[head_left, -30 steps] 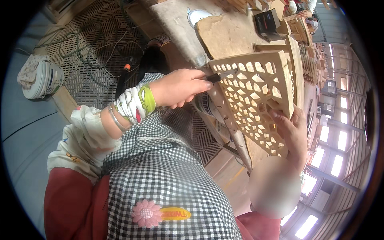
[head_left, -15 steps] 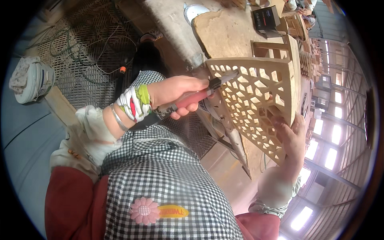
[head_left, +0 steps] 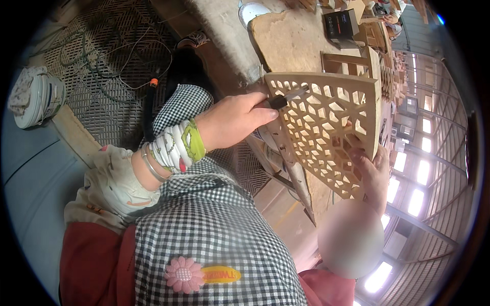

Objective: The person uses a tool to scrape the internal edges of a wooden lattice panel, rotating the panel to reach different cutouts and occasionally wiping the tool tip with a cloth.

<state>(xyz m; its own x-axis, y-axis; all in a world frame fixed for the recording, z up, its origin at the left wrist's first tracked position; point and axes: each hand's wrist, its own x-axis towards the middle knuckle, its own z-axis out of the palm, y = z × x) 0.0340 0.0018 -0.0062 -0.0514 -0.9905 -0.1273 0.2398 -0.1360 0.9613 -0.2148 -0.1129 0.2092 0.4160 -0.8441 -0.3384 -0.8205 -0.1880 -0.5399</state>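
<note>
A pale wooden lattice panel [head_left: 326,77], cut through with many angular openings, stands tilted over the bench in front of me. My left hand [head_left: 229,122] is closed round a utility knife [head_left: 278,102] with a black collar; its handle is mostly hidden under my palm. The knife's grey blade points right and lies at the openings near the panel's upper left corner. At the panel's right edge, my right hand [head_left: 373,171] grips the wood, with some fingers behind it and partly showing through the openings.
Under the panel a worn wooden board [head_left: 283,43] lies on the bench, with a black box [head_left: 341,28] and a white round dish [head_left: 252,12] near it. A white bucket [head_left: 38,99] stands far left. Cables with an orange connector [head_left: 153,82] lie on the slatted floor. Another person is at the far right.
My left hand has rolled over, so its back shows and the red knife handle is covered. The blade has moved slightly up and right along the panel. My right hand keeps its grip.
</note>
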